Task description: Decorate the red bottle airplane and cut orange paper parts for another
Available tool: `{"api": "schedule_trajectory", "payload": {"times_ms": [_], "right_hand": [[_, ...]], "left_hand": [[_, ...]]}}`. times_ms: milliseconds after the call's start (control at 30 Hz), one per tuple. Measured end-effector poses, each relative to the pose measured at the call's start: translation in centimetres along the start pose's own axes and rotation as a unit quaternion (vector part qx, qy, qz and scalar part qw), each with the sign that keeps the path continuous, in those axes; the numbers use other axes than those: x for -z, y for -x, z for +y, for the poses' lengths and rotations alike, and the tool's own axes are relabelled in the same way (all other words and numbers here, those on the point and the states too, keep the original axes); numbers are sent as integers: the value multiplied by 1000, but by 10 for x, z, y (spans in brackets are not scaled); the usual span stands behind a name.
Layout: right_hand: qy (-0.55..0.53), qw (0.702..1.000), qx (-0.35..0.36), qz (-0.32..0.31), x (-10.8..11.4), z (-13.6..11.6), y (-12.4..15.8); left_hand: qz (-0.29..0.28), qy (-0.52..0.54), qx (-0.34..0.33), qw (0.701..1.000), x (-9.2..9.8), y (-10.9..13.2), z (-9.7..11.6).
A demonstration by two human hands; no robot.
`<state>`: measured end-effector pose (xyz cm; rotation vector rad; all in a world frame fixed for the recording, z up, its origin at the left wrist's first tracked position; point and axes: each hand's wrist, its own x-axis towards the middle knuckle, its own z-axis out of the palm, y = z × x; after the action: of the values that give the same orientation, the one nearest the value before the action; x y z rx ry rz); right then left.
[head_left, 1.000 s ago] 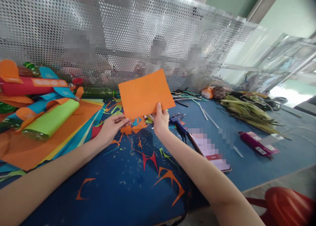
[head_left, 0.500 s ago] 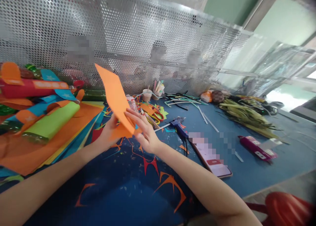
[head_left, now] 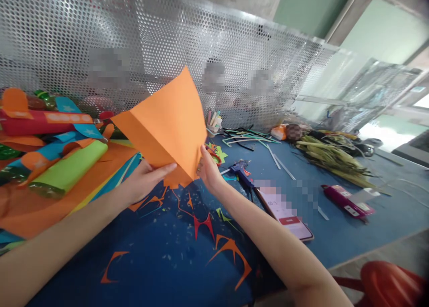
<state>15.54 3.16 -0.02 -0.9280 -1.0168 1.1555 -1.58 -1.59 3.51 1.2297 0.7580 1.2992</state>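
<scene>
An orange sheet of paper (head_left: 167, 124) is held up above the blue table, with a crease running across it and its surface curved. My left hand (head_left: 145, 179) grips its lower left edge, thumb on the near face and the other fingers hidden behind. On the sheet's lower right edge, my right hand (head_left: 209, 170) is closed, with its fingertips partly out of sight behind the paper. Close to the right hand lie scissors with orange handles (head_left: 216, 155) and a blue glue gun (head_left: 243, 173). Orange paper offcuts (head_left: 231, 249) and a red offcut (head_left: 203, 226) are scattered below the hands.
Bottle models wrapped in coloured paper, one of them green (head_left: 72, 166), rest on stacked paper sheets (head_left: 83, 195) at left. A phone (head_left: 288, 213), a purple box (head_left: 346, 202) and dried husks (head_left: 330, 159) lie to the right. Behind stands a perforated metal screen (head_left: 174, 43).
The orange sheet has swung from nearly edge-on to showing its broad creased face. My left hand has shifted to its lower left edge, and my right hand has turned and moved slightly right.
</scene>
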Motion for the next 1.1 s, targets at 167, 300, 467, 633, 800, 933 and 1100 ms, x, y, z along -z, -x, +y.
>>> {"api": "schedule_trajectory", "payload": {"times_ms": [167,300,467,633,800,933,1100], "right_hand": [[103,994,22,23,4,6,-5],[277,959,60,18,16,7,-14],[536,840,80,-13,29,2,-13],[678,732,61,-20,29,0,-10],[733,679,36,8,30,-1,-13],[739,674,12,0,33,-5,-18],[715,698,-23,-41,38,-9,-24]], "left_hand": [[59,66,68,994,23,-21,-18],[141,22,75,987,47,-32,-42],[188,-3,62,980,59,-36,-55],[195,-1,67,978,58,-38,-54],[214,13,57,975,60,-41,-55],[243,27,41,969,63,-44,-58],[271,49,40,960,65,-45,-59]]}}
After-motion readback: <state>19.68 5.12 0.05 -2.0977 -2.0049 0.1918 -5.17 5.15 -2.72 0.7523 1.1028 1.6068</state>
